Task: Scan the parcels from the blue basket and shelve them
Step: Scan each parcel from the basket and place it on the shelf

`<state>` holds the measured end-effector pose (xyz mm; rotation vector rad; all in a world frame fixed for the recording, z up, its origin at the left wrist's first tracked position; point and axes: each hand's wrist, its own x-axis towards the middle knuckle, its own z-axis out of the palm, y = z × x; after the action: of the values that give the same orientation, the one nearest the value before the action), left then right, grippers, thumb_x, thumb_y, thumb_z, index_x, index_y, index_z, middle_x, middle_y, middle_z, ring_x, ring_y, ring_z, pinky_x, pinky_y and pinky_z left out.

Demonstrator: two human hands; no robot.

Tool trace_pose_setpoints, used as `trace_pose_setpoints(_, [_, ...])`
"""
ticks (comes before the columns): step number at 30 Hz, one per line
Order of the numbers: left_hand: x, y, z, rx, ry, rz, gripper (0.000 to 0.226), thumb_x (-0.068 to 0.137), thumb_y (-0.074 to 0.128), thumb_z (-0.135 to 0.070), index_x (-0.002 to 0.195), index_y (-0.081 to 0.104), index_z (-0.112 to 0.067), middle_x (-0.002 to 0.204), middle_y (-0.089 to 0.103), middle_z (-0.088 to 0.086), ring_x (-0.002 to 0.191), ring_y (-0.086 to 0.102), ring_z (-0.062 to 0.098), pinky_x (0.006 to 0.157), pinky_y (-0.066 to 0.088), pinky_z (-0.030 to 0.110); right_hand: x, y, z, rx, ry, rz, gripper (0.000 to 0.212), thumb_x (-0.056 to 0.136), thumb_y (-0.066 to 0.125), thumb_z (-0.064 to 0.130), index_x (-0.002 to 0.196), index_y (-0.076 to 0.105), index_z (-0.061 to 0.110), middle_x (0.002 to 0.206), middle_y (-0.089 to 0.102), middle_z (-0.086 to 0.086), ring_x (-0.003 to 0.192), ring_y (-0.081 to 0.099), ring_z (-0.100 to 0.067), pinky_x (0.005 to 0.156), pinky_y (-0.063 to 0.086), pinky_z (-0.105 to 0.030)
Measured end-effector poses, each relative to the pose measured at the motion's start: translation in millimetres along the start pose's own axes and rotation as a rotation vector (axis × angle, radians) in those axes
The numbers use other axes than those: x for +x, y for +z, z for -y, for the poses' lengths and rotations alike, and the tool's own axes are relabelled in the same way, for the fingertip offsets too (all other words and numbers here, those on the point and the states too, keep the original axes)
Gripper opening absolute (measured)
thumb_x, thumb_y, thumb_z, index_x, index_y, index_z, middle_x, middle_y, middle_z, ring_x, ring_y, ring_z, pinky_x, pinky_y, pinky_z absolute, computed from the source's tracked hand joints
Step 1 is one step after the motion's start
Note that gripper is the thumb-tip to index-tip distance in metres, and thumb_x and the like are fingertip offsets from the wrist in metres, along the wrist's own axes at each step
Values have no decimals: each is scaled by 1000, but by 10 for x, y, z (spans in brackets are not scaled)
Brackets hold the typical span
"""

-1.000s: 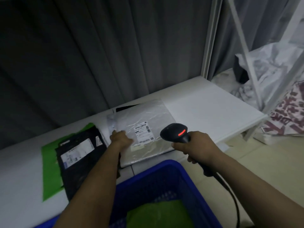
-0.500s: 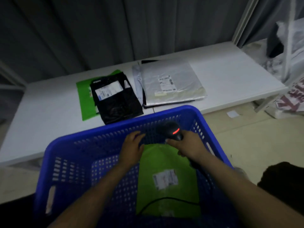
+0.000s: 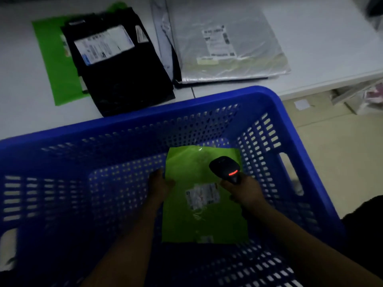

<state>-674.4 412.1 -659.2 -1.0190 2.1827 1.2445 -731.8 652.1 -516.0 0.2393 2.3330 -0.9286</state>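
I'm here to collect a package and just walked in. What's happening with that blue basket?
A person is scanning parcels. Their right hand grips a black scanner, red light on, above a green parcel lying in the blue basket. The left hand is at that parcel's left edge; whether it grips it is unclear. On the white table beyond lie a black parcel atop a second green parcel, and a silver parcel beside them.

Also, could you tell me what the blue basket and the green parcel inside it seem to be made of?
The blue basket looks like hard moulded plastic: even colour, smooth rim, walls pierced with regular slots. The green parcel seems a thin, glossy plastic mailing bag: it lies flat, creases and catches a glint near its top. Its label is probably paper, though blur leaves that open.
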Motion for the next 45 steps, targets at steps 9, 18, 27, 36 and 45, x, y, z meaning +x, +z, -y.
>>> trace_pose_setpoints(9, [-11, 440, -212, 24, -126, -148, 80, 76, 80, -23, 139, 38, 4, 143, 40, 24, 133, 38, 36, 106, 31, 40, 151, 211, -221, 115, 73, 40, 26, 85, 73, 19, 77, 63, -3, 61, 59, -14, 60, 59, -26, 56, 41, -31])
trace_pose_setpoints(18, [-246, 493, -273, -112, -60, 171, 72, 56, 76, -49, 118, 67, -12, 114, 69, 12, 103, 65, 29, 88, 53, 40, -23, 29, -194, 194, 44, -35, 20, 84, 74, 21, 78, 62, 7, 67, 62, -12, 61, 59, -25, 60, 45, -36])
trace_pose_setpoints(27, [-907, 55, -448, -304, 132, 125, 24, 89, 61, -3, 110, 58, -14, 112, 63, 10, 99, 60, 23, 81, 50, 34, -321, -264, 65, 170, -59, -51, 24, 83, 75, 31, 70, 59, 19, 68, 66, -6, 63, 63, -24, 65, 51, -34])
trace_pose_setpoints(36, [-1778, -1253, -732, -178, 440, -193, 31, 93, 57, -1, 124, 57, -4, 113, 62, 7, 104, 59, 23, 78, 44, 25, -997, -611, 621, 149, -344, 106, 26, 83, 76, 29, 74, 57, 12, 47, 56, 5, 37, 53, -8, 44, 42, -18])
trace_pose_setpoints(45, [-2581, -2381, -1264, -70, 564, -444, 23, 91, 61, -2, 114, 63, -3, 100, 62, 3, 90, 57, 16, 63, 40, 16, -1559, -1038, 1008, -406, -735, 9, 28, 81, 74, 40, 81, 55, 19, 81, 62, 1, 78, 59, -16, 61, 39, -26])
